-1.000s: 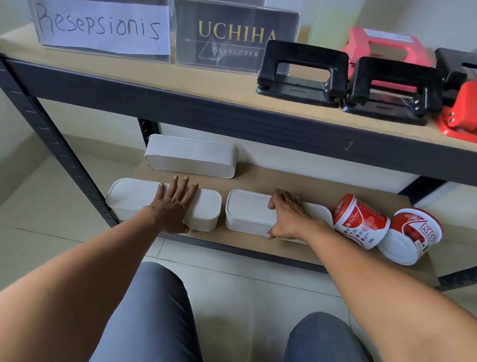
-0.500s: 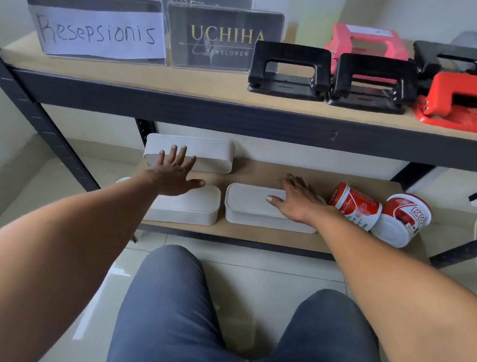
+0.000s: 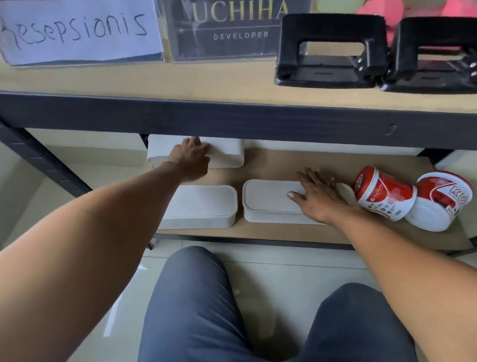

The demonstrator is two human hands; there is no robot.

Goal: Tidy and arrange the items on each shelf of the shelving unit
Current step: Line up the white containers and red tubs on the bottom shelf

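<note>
Three white oblong boxes lie on the lower shelf (image 3: 299, 235). The rear box (image 3: 228, 154) stands at the back left, and my left hand (image 3: 190, 156) lies on its top front edge; whether the fingers curl round it I cannot see. Two boxes sit side by side at the front: the left front box (image 3: 203, 203) and the right front box (image 3: 267, 200). My right hand (image 3: 319, 195) rests flat on the right front box with fingers spread. Two red-and-white cans (image 3: 383, 192) (image 3: 440, 201) lie on their sides to the right.
The upper shelf (image 3: 239, 91) carries two acrylic signs (image 3: 72, 22) (image 3: 231, 21), black hole punches (image 3: 332, 50) (image 3: 444, 57) and red ones behind. Dark metal uprights (image 3: 32, 148) frame the unit. My knees (image 3: 191, 306) are just in front, above a tiled floor.
My left hand left the left front box and reached back onto the rear box. My right hand stays on the right front box. The camera came closer to the shelves.
</note>
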